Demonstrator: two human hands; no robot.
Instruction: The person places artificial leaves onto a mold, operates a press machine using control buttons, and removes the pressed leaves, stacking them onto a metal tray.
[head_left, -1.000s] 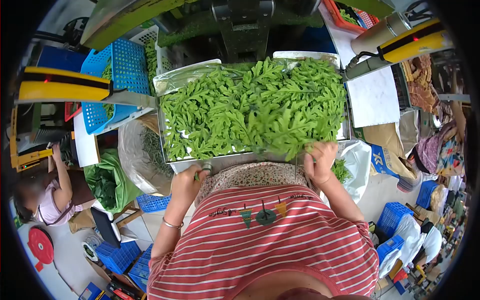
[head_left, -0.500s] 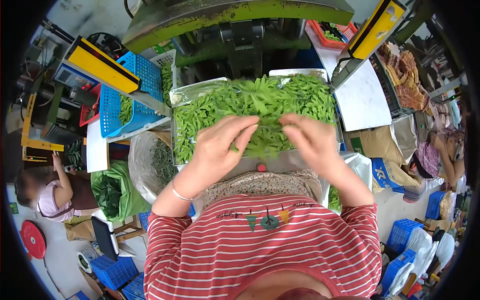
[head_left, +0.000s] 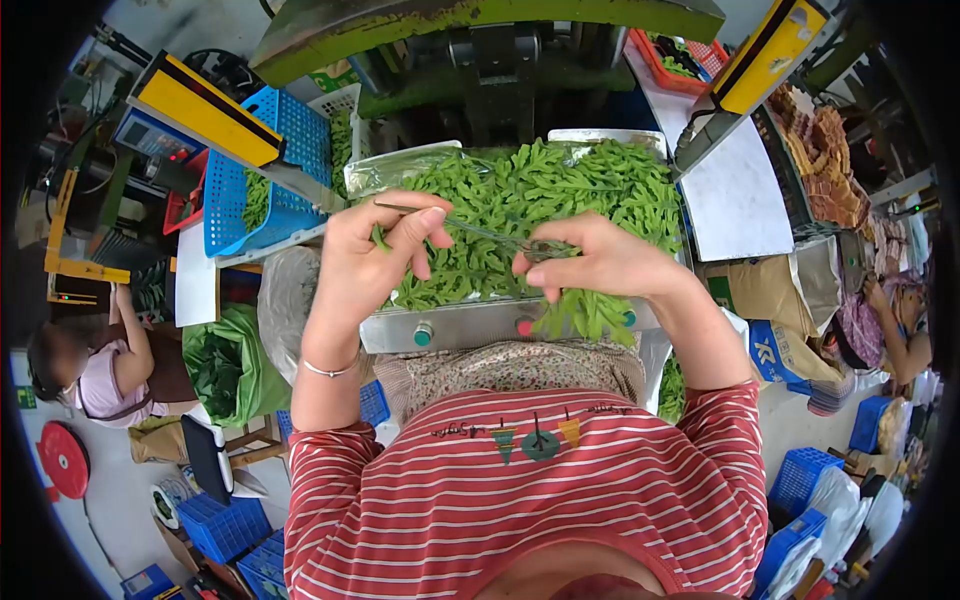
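A metal tray [head_left: 475, 330] in front of me is heaped with green lobed leaves [head_left: 480, 180]. Over its left side, my left hand [head_left: 375, 250] is closed, thumb and forefinger pinching a thin dark strand [head_left: 485, 233]. A small green bit shows at that hand's fingers. The strand stretches across to my right hand [head_left: 610, 255], which is closed around the stems of a leaf bunch [head_left: 590, 315]. The leaves of this bunch hang down over the tray's front edge. Whether the strand is a stem or a wire I cannot tell.
A green press head [head_left: 500, 20] spans above the tray, between yellow guard bars [head_left: 205, 110]. A blue basket [head_left: 270, 165] with leaves stands left, a red basket [head_left: 680, 60] back right. Coloured buttons [head_left: 423, 334] line the front panel. Another person [head_left: 120, 365] works at far left.
My hands have drawn apart and toward me from above the leaves. The blurred leaf bunch between them now hangs below my right hand, and the strand between my hands shows.
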